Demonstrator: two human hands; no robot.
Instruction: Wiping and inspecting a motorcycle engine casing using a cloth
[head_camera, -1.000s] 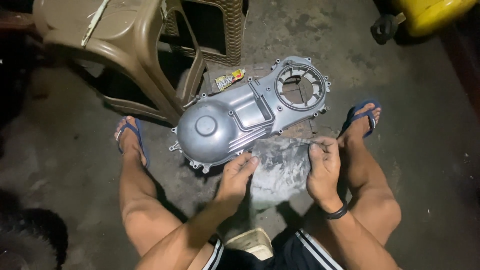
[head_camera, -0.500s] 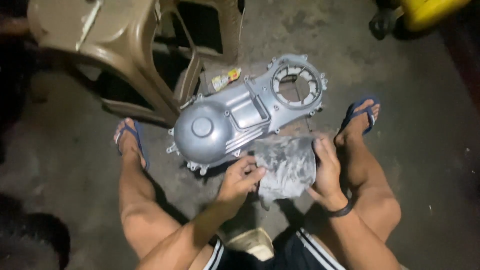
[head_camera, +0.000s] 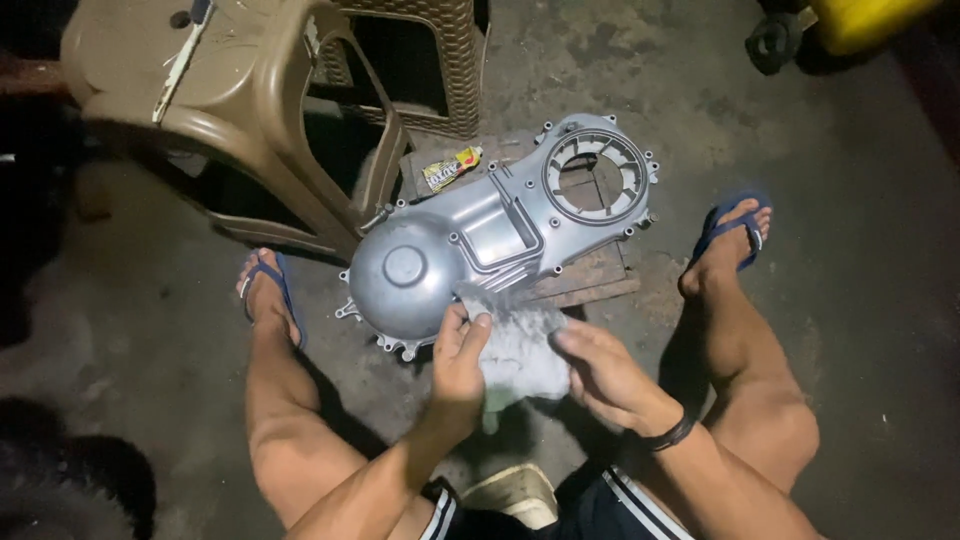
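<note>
Far left: brown plastic stool (head_camera: 230, 110) on concrete floor (head_camera: 850, 180). Centre: silver engine cover (head_camera: 490, 235) lying flat on wooden board (head_camera: 590, 280), small yellow tube (head_camera: 450, 168) just behind. Left hand (head_camera: 458, 358) fingers pinching grey rag (head_camera: 515, 345) at cover's near edge. Right hand (head_camera: 600, 375) fingers clasping rag's other side.

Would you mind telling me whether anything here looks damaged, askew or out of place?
Nothing looks damaged. The grey engine cover rests tilted on a wooden board rather than flat on the floor, while the left hand and right hand hold a crumpled rag against its edge.
</note>
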